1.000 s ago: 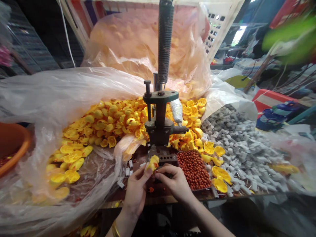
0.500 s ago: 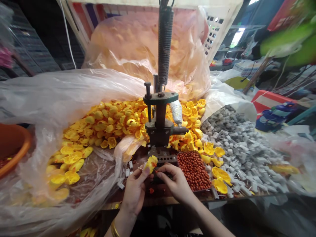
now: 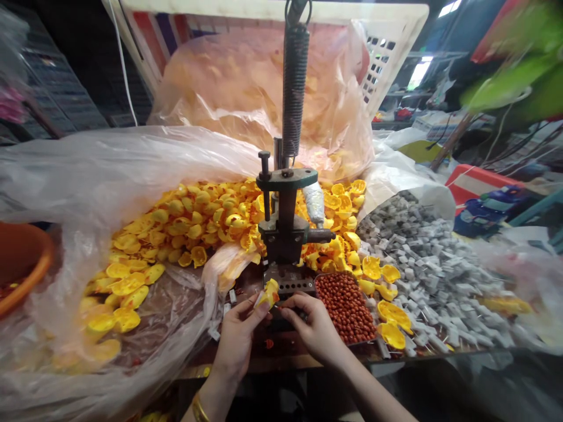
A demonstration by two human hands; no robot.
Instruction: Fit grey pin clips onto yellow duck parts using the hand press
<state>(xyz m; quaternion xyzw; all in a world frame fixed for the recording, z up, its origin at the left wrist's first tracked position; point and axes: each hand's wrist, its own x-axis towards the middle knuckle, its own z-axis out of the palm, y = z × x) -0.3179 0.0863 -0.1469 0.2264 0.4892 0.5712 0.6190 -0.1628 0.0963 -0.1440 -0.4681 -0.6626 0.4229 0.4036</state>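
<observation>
My left hand [image 3: 240, 331] pinches a yellow plastic shell [image 3: 271, 291] with reddish marks; a pale piece shows beside it at the fingers. Close on its right, my right hand [image 3: 308, 319] has thumb and forefinger pressed together at the shell's edge. Whatever sits between those fingertips is too small to make out. Both hands are just in front of the hand press [image 3: 285, 234], whose base plate [image 3: 292, 285] has a row of holes. Beside my right hand stands a tray of red-brown beads [image 3: 345, 308].
Behind the press lies a heap of yellow shells [image 3: 189, 217] on plastic sheeting [image 3: 109, 158]. Grey-white small blocks with metal pins [image 3: 422, 264] are piled at right. An orange basin [image 3: 30, 264] stands at left, a white crate [image 3: 387, 58] at the back.
The shell in my left hand has turned slightly. My right fingertips remain close beside it, and the view has shifted a little.
</observation>
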